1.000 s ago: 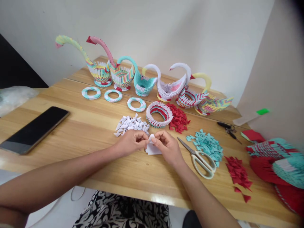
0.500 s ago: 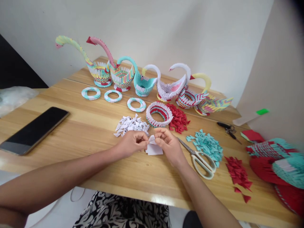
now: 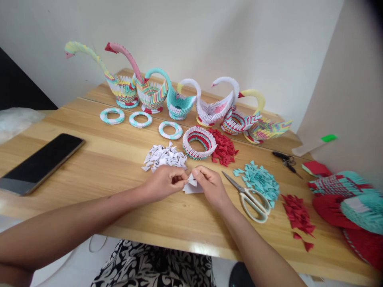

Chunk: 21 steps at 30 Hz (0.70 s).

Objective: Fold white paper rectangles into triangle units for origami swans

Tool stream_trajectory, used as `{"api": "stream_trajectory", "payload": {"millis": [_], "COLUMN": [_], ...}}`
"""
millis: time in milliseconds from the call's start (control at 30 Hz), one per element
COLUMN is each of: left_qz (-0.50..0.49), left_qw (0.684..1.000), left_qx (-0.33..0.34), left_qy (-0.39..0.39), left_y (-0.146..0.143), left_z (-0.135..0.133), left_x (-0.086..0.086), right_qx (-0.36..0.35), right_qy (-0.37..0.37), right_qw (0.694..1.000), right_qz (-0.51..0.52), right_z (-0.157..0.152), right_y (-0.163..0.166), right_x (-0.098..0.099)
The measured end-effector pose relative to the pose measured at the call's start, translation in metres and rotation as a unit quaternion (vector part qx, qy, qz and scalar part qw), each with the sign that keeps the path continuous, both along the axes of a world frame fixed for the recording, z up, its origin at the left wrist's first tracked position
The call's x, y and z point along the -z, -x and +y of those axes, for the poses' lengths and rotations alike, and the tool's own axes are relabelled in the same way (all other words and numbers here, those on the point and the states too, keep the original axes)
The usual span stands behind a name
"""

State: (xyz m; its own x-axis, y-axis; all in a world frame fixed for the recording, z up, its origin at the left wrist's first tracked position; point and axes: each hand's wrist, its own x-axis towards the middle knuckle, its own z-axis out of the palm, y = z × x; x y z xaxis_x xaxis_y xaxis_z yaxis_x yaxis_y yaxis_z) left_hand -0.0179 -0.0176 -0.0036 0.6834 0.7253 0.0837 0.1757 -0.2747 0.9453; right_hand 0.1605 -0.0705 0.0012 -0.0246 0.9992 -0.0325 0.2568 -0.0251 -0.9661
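Between my two hands is a small folded piece of white paper [image 3: 192, 180]. My left hand [image 3: 169, 181] pinches its left side with thumb and forefinger. My right hand [image 3: 209, 184] grips it from the right, thumb on top. Under the fingers, flat on the table, lie white paper slips [image 3: 191, 189], partly hidden by my right hand. Just beyond my left hand is a pile of white folded paper triangles [image 3: 164, 155]. A ring-shaped paper basket [image 3: 214, 148] in white, red and turquoise stands behind my hands.
Scissors [image 3: 254, 204] lie right of my hand, near turquoise triangles [image 3: 261, 181] and red triangles [image 3: 299, 215]. Several paper swans [image 3: 181, 107] line the back. Three small paper rings [image 3: 170, 136] lie before them. A phone [image 3: 42, 163] rests left; red and turquoise paper pieces [image 3: 329, 203] sit far right.
The white paper in my fingers has become a smaller, more folded shape. My right fingers have closed further around it, with the thumb now pressed on top. The view has shifted slightly.
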Motion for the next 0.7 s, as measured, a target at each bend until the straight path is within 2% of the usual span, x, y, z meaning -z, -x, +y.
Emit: {"api": "stream_trajectory", "payload": {"millis": [200,300,367,433,533,633,700], "left_qz": [-0.023,-0.032,-0.047,-0.064,-0.086,-0.091,-0.087], "left_qw": [0.998,0.998,0.994,0.978,0.941,0.928,0.932], "left_qx": [-0.057,-0.059,-0.039,-0.005,0.037,0.046,0.034], "left_qy": [-0.008,0.018,0.09,0.196,0.326,0.359,0.35], "left_y": [0.003,0.003,0.002,0.002,0.002,0.003,0.004], "left_z": [0.006,0.008,0.01,0.012,0.014,0.014,0.014], "left_x": [-0.005,-0.006,-0.007,-0.007,-0.008,-0.008,-0.008], "right_qx": [-0.01,0.01,0.043,0.057,0.028,-0.008,-0.009], "right_qy": [0.037,0.031,-0.018,-0.086,-0.188,-0.247,-0.236], "right_qw": [0.997,0.998,0.999,0.992,0.965,0.946,0.952], "right_qz": [0.06,0.045,-0.001,-0.073,-0.178,-0.21,-0.196], "right_z": [0.002,0.002,0.001,-0.001,-0.002,-0.002,-0.001], "right_y": [-0.005,-0.003,-0.003,-0.004,-0.005,-0.004,-0.003], "right_x": [0.0,-0.001,-0.001,-0.002,-0.003,-0.003,-0.002]}}
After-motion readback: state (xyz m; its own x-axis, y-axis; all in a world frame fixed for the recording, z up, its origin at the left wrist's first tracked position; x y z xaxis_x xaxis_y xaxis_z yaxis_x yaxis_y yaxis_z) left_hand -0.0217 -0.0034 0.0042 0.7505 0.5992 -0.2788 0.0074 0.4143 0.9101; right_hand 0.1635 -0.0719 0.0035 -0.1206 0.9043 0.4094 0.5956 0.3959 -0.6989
